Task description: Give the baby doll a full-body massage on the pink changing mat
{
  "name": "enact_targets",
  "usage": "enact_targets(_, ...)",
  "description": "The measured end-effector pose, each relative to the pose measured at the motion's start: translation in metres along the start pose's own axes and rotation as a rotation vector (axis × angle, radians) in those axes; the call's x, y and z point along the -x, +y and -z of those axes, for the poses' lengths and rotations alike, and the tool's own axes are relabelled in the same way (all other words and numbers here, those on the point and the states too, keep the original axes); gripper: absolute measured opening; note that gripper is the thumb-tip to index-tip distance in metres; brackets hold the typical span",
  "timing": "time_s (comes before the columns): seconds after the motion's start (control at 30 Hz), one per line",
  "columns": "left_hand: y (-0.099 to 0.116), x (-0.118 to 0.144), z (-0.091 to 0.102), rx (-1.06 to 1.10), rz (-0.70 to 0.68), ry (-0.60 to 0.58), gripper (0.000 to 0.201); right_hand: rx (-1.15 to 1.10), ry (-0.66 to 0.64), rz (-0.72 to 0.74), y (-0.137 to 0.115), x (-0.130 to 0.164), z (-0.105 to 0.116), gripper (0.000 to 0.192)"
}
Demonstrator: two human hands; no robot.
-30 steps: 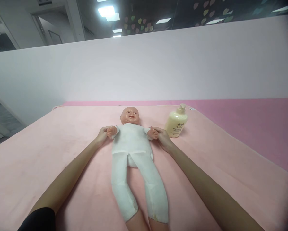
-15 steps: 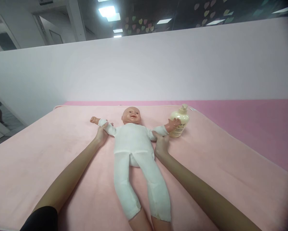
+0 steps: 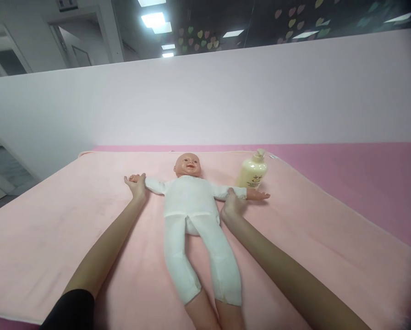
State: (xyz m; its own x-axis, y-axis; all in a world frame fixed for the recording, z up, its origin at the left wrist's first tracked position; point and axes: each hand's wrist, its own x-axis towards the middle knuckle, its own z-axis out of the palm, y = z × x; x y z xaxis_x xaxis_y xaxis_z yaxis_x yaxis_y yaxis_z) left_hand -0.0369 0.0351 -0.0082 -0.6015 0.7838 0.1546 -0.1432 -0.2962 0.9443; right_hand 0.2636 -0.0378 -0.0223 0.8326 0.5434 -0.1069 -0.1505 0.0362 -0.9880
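Now | doll (image 3: 190,197) between hands | left hand (image 3: 136,184) grips wrist | right hand (image 3: 231,205) grips forearm

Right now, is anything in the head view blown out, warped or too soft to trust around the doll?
Head view: ceiling lights blown out; corners darken, straight edges bow, fisheye style. The doll, left hand, right hand and lotion bottle are evenly lit with soft shadows; bottle label too small to read.
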Motion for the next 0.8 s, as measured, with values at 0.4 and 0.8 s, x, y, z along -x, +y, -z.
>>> enact_targets(0.4, 0.023, 0.036, 0.004, -0.863, -0.755, -0.133, 0.050, -0.142, -0.031, 0.019, 0.000, -0.001, 0.003, 0.052)
enact_targets(0.8, 0.041, 0.115, 0.032, -1.031, -1.020, -0.884, 0.053, 0.128, 0.103, 0.096, 0.000, 0.006, 0.009, 0.047)
